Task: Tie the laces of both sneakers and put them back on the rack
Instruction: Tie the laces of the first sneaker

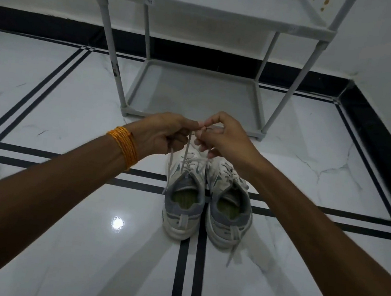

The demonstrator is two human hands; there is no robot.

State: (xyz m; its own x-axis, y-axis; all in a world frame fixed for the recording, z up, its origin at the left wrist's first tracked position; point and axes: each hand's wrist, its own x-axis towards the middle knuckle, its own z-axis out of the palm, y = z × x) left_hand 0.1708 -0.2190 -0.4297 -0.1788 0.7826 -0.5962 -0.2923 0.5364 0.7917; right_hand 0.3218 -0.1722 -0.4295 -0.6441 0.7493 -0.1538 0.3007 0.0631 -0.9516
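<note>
Two white and grey sneakers stand side by side on the floor, heels toward me. Above the left sneaker my left hand and my right hand meet, each pinching a strand of its white lace, which is pulled up taut from the eyelets. The right sneaker has a loose lace trailing over its heel onto the floor. Just beyond the hands stands the grey shoe rack with bare shelves.
The floor is glossy white marble with black inlaid stripes. A black skirting runs along the white walls behind and to the right. Orange bangles circle my left wrist. The rack's legs stand close to the sneakers' toes.
</note>
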